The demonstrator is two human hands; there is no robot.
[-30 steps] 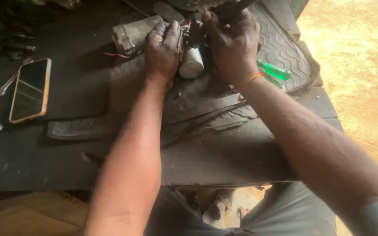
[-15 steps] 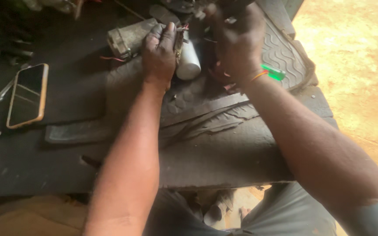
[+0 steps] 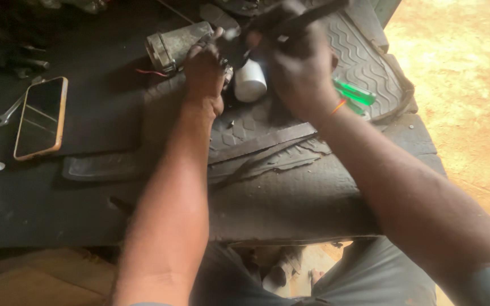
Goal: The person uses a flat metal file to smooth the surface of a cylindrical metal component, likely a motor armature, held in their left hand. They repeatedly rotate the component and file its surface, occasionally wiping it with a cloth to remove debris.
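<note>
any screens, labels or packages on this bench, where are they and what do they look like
Phone: lies flat at the left of the dark bench, left of the left hand; a slim rounded rectangle with a gold-coloured edge, its screen dark and only reflecting.
No labels, signs or packages show clearly; the white cylinder between the hands looks plain.

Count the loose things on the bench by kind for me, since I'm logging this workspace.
Phone: 1
Spanner: 1
Metal cylinder housing: 1
White cylinder part: 1
Green-handled tool: 1
Dark tool in right hand: 1
Rubber mat: 1
Total: 7
</note>
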